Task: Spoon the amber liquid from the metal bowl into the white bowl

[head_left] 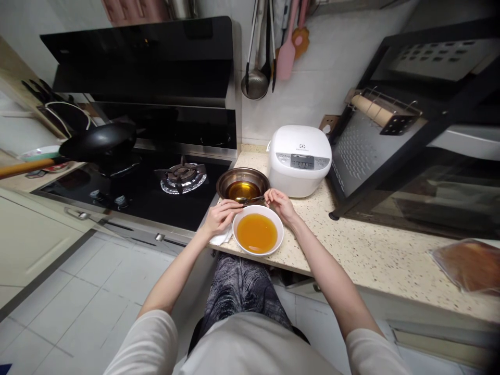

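In the head view, my right hand (pixel 282 204) pinches the handle of a metal spoon (pixel 253 199). The spoon lies level over the near edge of a metal bowl (pixel 222 183), which holds clear yellow-amber liquid (pixel 242 191). My left hand (pixel 222 216) has its fingers together, their tips by the far-left rim of a white bowl; what they grip, if anything, is too small to make out. That white bowl (pixel 280 240) stands at the counter's front edge, filled with orange-amber liquid (pixel 257 232). A white cloth or tissue (pixel 222 237) lies under my left hand.
A white rice cooker (pixel 300 161) stands behind my right hand. Left of the bowls is a gas stove (pixel 182 176) with a black wok (pixel 99 141). A ladle (pixel 254 84) and other utensils hang on the wall. A wrapped brown item (pixel 469 264) lies far right.
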`<state>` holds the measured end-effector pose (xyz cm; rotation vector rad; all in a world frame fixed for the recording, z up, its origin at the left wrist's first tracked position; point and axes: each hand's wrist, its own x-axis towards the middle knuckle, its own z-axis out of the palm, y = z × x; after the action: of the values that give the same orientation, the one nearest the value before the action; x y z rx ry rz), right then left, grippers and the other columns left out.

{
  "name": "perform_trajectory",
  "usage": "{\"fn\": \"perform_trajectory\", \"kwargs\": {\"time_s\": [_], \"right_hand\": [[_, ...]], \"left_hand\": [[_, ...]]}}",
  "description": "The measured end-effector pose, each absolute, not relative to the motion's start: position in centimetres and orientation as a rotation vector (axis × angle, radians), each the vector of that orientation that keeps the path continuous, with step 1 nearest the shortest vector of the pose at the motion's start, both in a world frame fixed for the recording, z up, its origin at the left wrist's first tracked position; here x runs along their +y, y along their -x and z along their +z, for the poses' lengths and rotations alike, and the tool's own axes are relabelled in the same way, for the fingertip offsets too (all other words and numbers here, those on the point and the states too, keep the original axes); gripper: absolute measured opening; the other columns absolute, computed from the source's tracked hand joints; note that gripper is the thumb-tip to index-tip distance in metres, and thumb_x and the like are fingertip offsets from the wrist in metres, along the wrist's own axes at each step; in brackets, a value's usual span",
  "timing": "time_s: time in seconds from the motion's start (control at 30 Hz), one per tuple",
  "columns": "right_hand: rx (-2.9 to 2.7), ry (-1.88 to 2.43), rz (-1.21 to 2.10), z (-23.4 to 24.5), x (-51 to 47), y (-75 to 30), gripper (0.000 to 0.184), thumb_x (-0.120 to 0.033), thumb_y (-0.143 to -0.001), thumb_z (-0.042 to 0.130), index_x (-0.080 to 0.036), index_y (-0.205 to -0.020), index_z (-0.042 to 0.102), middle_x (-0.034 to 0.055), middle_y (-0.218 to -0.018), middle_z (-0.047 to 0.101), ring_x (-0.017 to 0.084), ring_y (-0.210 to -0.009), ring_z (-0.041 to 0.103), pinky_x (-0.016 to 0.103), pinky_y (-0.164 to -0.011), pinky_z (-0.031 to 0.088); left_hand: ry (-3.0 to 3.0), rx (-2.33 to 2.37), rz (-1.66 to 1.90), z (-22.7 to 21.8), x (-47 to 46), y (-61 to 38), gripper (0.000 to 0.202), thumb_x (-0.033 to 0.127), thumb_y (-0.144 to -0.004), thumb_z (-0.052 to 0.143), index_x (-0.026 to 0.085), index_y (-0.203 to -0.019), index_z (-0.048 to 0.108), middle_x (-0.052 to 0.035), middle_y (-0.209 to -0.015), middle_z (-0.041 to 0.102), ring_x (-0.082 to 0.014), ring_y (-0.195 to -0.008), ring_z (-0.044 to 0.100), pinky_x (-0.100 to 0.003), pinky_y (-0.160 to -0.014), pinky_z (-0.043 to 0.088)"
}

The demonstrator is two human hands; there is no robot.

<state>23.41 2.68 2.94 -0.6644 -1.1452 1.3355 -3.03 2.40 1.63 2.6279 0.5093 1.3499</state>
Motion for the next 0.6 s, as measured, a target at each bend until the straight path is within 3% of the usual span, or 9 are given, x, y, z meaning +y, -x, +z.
{"fn": "perform_trajectory", "kwargs": {"time_s": [0.27,0.6], "right_hand": [[-1.1,0.606,1.306,3.5,2.5,-24.1,0.045,-0.05,-0.086,0.07,-0.021,-0.06,0.047,0.0022,-0.07,0.047,0.015,-0.061,0.04,0.03,-0.053,0.041],[-1.03,0.526,1.247,5.0,2.0,-26.0,0.04,-0.041,-0.086,0.069,-0.021,-0.059,0.048,0.0021,-0.069,0.042,0.015,-0.06,0.036,0.028,-0.05,0.032]], "left_hand": [[-2.63,0.5,1.357,1.5,2.5,3.1,0.033,0.021,-0.103,0.044,0.02,-0.119,0.073,-0.01,-0.117,0.075,-0.0232,-0.113,0.067,-0.044,-0.093,0.058],[-2.629,0.478,1.374,1.4,2.5,3.0,0.034,0.019,-0.102,0.044,0.019,-0.121,0.072,-0.0103,-0.117,0.075,-0.0229,-0.113,0.067,-0.044,-0.095,0.058]]}}
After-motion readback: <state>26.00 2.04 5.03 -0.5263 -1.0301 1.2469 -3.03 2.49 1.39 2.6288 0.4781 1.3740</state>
